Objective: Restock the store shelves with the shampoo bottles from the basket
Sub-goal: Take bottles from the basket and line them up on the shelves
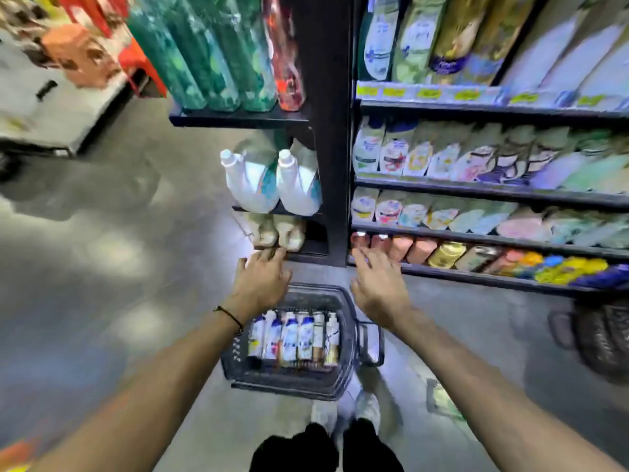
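- Above the basket, left hand and right hand hover spread, holding nothing;
- inside it, shampoo bottles sit packed; a hurried grab may dislodge neighbours.

My left grip reaches out at eleven o'clock, my right grip at one; fingers spread, palms down.

Head-worn wide-angle view looks forward and steeply down, apparently from standing height, at basket and shelves
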### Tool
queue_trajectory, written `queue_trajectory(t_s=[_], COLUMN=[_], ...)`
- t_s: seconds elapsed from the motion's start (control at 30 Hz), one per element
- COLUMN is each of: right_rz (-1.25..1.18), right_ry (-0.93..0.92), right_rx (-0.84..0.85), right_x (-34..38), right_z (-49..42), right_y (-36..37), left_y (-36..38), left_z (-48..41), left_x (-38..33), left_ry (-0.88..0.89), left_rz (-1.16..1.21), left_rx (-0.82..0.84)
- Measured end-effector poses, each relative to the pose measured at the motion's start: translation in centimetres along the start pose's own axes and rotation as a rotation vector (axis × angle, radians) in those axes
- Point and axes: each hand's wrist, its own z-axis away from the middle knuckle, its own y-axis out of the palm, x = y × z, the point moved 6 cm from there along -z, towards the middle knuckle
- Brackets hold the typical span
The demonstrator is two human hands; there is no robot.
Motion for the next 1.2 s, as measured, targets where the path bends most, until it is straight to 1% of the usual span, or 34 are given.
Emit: queue_trajectory(t_s=[0.07,0.17,0.3,0.5,0.57,0.67,0.73,0.87,1.0,1.13,1.2], right_rz=[-0.064,-0.089,-0.127,-0.305,-0.392,-0.534,-0.584,-0.561,-0.501,-0.515,-0.481], right_ry=[0.025,0.053,0.138,0.359,0.454,0.665,0.762,0.788,0.814,0.843,0.869], right_rx=[0.059,0.149,0.279,0.373,0.370,0.307,0.288,0.308,0.308,0.214,0.187], right_x=[0.3,0.9,1.7,3.5,3.4,2.5,1.7,0.5,-0.2,0.2,0.3], right_z=[1.4,3.0,3.7,1.4,0.1,-1.8,-3.0,-6.0,-8.9,-11.9,-12.7], right_y=[4.6,10.7,18.9,33.1,38.1,45.2,50.0,58.3,64.6,68.7,69.9], left_y=[4.2,9.4,16.8,29.3,33.8,40.3,44.0,49.1,52.9,55.2,55.9], left_z=[1.2,2.3,1.6,-1.3,-2.5,-3.8,-4.2,-4.8,-6.0,-6.9,-7.1], left_x=[2.0,4.9,8.8,16.0,18.5,21.7,23.3,24.9,25.7,26.5,26.9], left_ry=[-0.036,-0.092,-0.093,-0.106,-0.122,-0.128,-0.123,-0.154,-0.152,-0.182,-0.189], left_rz=[0.018,0.057,0.097,0.170,0.197,0.229,0.235,0.313,0.333,0.348,0.339], left_rx=[0.110,0.220,0.363,0.473,0.486,0.516,0.528,0.518,0.527,0.523,0.528])
